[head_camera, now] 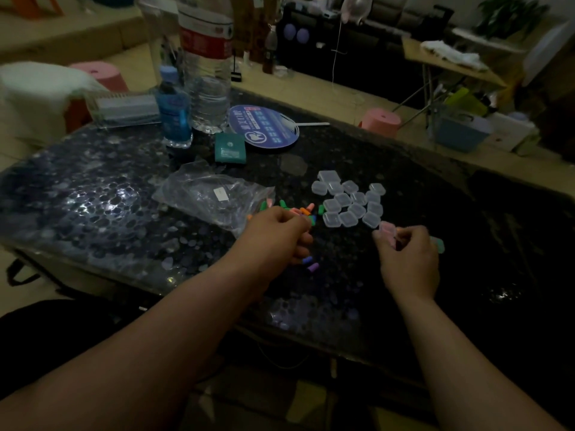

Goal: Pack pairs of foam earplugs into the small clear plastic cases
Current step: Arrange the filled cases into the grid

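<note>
Pinches pink-filled case (386, 229) in right hand (406, 259), five o'clock of empty cases (348, 200), seemingly to close; curls left hand (275, 236) over earplugs (306, 210), hold unclear.

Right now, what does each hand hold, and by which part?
The right hand pinches a pink-filled case by its near edge. The left hand curls over loose earplugs; whether it holds one cannot be told.
</note>
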Demonstrator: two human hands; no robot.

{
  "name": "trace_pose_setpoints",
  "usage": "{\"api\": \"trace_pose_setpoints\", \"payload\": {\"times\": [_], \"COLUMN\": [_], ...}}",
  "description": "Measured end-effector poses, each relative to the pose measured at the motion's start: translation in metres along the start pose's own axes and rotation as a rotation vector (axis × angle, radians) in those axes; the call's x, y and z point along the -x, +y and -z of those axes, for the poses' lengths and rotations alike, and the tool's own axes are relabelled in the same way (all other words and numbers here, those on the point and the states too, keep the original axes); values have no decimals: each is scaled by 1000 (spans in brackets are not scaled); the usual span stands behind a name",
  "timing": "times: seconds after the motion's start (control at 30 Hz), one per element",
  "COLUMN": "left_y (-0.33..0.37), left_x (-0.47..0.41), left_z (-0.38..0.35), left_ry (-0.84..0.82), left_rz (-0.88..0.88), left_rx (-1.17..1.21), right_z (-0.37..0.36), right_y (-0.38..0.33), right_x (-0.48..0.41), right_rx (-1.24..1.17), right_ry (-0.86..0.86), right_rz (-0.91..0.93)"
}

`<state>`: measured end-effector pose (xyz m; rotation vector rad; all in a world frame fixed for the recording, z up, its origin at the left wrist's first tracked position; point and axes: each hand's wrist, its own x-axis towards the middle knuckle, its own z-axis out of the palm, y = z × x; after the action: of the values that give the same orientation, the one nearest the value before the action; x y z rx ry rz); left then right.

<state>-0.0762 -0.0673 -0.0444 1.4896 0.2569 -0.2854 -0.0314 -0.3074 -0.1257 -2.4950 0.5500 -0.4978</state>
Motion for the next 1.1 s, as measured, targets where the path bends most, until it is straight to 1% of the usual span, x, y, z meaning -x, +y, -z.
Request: {"api": "trace_pose_setpoints", "payload": {"times": [0.1,0.17,0.2,0.27,0.33,0.4,0.47,0.5,0.57,0.63,0.73,0.83,0.93,1.1], "left_y": [4,7,9,10,11,11,12,12,13,13,13,11,8,5], "left_x": [1,4,6,9,11,13,14,14,14,13,11,11,11,12], "left_z": [3,2,2,3,6,8,11,12,13,14,12,9,8,8], "left_ry": [17,25,25,16,4,0,7,10,15,14,16,13,11,11], "left_rz": [-5,-3,-2,3,14,25,24,21,12,12,19,13,15,25], "left_rx": [52,83,88,93,85,86,103,113,114,115,112,83,61,5], "right_z": [-2,-11,-17,-29,-37,-43,-46,-46,-44,-38,-29,-24,-22,-17], "right_y": [-24,-40,-46,-56,-62,-62,-60,-59,-55,-50,-45,-40,-41,-46], "right_x": [6,10,12,16,19,19,18,18,19,18,17,18,17,18], "right_rx": [143,192,205,241,308,403,470,475,429,367,267,305,306,294], "right_ry": [-35,-104,-154,-268,-356,-395,-372,-327,-213,-163,-203,-195,-250,-285], "right_rz": [224,397,453,508,524,531,540,556,570,543,494,493,436,366]}}
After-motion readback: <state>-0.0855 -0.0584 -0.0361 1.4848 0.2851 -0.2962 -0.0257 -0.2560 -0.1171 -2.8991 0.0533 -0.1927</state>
